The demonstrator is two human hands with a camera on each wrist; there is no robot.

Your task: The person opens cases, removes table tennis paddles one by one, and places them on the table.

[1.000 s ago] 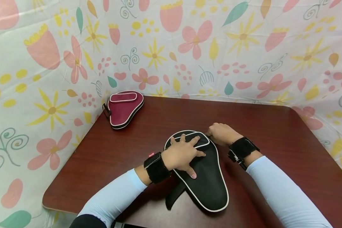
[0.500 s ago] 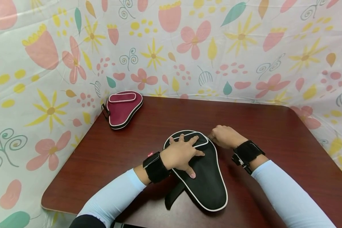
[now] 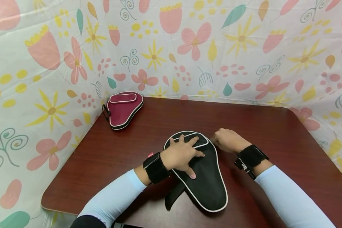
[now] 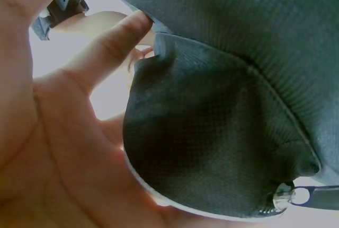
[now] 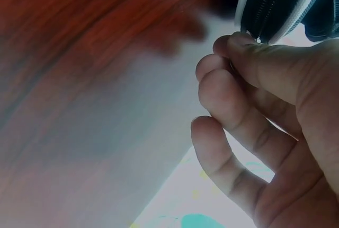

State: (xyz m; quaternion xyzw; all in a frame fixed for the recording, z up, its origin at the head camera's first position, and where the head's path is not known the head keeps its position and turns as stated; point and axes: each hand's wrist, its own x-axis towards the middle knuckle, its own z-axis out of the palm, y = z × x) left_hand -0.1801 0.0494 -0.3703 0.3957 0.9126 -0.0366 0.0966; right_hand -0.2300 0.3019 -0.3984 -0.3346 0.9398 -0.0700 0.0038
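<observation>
A black table tennis bat case (image 3: 208, 186) with white piping lies on the table, its wide end away from me. My left hand (image 3: 182, 155) rests on its upper part, fingers spread over the pocket. The left wrist view shows the palm (image 4: 58, 148) beside the dark fabric (image 4: 190, 116). At the case's right edge, near the wide end, is my right hand (image 3: 229, 140). Its thumb and index finger pinch the zipper pull, which the fingertips mostly hide; the zipper (image 5: 273, 0) runs between two white-piped edges. A black strap (image 3: 175, 196) sticks out at the case's lower left.
A maroon bat case (image 3: 123, 110) with white piping and a black loop lies at the table's far left corner. The brown wooden table (image 3: 273, 126) meets a flower-patterned curtain (image 3: 165, 47) at the back and sides.
My right hand has moved slightly right and toward me along the black case's edge, still pinching. The left hand and the case have stayed in place.
</observation>
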